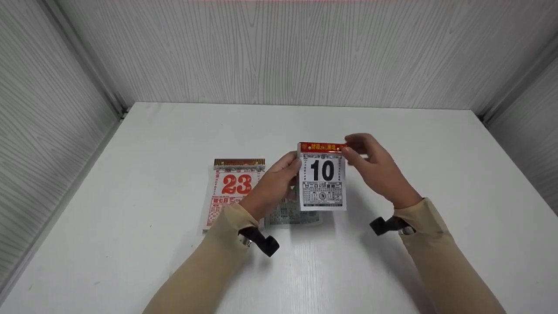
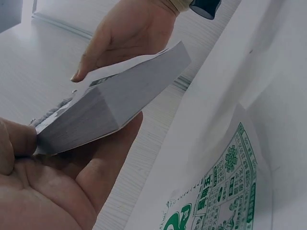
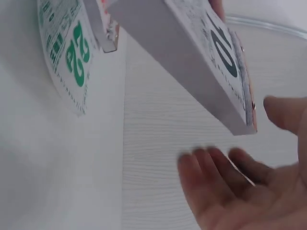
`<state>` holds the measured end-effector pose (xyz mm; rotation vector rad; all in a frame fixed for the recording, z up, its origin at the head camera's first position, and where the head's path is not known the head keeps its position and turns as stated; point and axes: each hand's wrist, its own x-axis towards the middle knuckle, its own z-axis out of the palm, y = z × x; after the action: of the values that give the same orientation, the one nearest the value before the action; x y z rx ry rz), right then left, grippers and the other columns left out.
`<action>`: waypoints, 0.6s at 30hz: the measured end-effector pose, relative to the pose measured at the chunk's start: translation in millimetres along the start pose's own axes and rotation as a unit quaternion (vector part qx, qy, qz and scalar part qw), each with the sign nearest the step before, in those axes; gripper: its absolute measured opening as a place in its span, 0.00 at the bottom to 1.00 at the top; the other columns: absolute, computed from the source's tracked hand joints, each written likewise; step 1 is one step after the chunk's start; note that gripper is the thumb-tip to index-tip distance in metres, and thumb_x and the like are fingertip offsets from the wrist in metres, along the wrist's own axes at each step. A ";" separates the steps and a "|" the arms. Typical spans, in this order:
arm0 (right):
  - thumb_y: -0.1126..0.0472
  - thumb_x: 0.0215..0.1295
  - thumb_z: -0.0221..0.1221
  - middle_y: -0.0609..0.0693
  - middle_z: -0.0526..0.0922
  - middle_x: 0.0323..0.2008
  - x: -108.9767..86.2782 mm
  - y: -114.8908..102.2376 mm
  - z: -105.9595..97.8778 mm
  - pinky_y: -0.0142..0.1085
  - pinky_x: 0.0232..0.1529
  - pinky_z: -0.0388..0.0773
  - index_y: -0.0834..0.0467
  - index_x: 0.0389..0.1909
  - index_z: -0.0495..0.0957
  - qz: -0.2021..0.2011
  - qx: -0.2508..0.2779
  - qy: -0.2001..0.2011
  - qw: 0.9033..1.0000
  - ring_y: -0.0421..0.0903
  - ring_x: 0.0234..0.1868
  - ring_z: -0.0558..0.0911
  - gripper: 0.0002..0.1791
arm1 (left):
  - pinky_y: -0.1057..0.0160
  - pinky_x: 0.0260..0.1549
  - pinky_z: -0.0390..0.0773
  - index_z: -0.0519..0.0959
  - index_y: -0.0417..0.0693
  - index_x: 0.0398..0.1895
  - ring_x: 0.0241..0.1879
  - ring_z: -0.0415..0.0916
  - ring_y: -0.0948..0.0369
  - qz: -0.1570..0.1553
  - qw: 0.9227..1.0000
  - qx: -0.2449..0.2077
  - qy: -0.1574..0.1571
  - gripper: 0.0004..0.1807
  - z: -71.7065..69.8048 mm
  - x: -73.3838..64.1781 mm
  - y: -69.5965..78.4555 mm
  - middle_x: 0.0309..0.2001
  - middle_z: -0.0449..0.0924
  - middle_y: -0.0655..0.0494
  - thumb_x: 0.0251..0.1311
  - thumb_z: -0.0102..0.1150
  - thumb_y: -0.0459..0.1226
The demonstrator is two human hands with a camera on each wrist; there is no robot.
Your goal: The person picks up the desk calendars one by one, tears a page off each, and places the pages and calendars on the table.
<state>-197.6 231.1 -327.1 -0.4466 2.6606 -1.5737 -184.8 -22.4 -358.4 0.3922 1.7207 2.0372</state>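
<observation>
A thick tear-off calendar (image 1: 322, 192) showing a black 10 under a red header strip is held up off the table. My left hand (image 1: 277, 179) grips its left edge, thumb on the front and fingers behind, as the left wrist view shows. Beside its upper right corner is my right hand (image 1: 377, 170), fingers spread; the right wrist view shows a gap between that hand (image 3: 240, 187) and the calendar (image 3: 192, 62). Below the held pad lies a loose green-printed sheet (image 2: 216, 196), its edge curling up. To the left lies a second calendar (image 1: 235, 187) with a red 23.
The white table (image 1: 130, 183) carries these papers. A pale wood-grain panel (image 1: 283, 52) rises behind it, with similar panels at the left (image 1: 52, 131) and right (image 1: 527, 87). Dark straps with small cameras (image 1: 261, 242) sit on both wrists.
</observation>
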 end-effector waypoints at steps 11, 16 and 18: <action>0.62 0.68 0.68 0.47 0.82 0.45 -18.0 -29.8 24.4 0.40 0.50 0.81 0.58 0.48 0.81 -0.219 -0.237 -0.047 0.945 0.42 0.46 0.80 0.11 | 0.53 0.51 0.81 0.56 0.57 0.81 0.57 0.78 0.52 -0.008 0.999 -0.027 0.042 0.27 0.8 1.1 -1.7 0.62 0.76 0.46 0.84 0.34 0.48; 0.57 0.62 0.74 0.47 0.81 0.44 -19.5 -31.0 36.0 0.37 0.47 0.81 0.58 0.49 0.84 -0.261 -0.313 -0.114 0.906 0.42 0.45 0.77 0.17 | 0.54 0.53 0.80 0.51 0.59 0.83 0.60 0.76 0.52 -0.019 0.997 -0.041 0.056 0.29 1.2 -0.7 -2.7 0.64 0.74 0.47 0.84 0.34 0.49; 0.57 0.60 0.75 0.47 0.81 0.45 -19.8 -29.9 38.0 0.37 0.47 0.81 0.57 0.49 0.84 -0.266 -0.327 -0.118 0.899 0.42 0.46 0.76 0.19 | 0.53 0.53 0.80 0.51 0.60 0.83 0.60 0.76 0.52 -0.020 0.997 -0.048 0.056 0.29 2.3 -0.2 -2.5 0.64 0.74 0.47 0.84 0.34 0.49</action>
<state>-165.6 190.1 -322.7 -1.3767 2.9359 -0.5276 -183.1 -20.2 -360.4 0.2149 1.6720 2.1402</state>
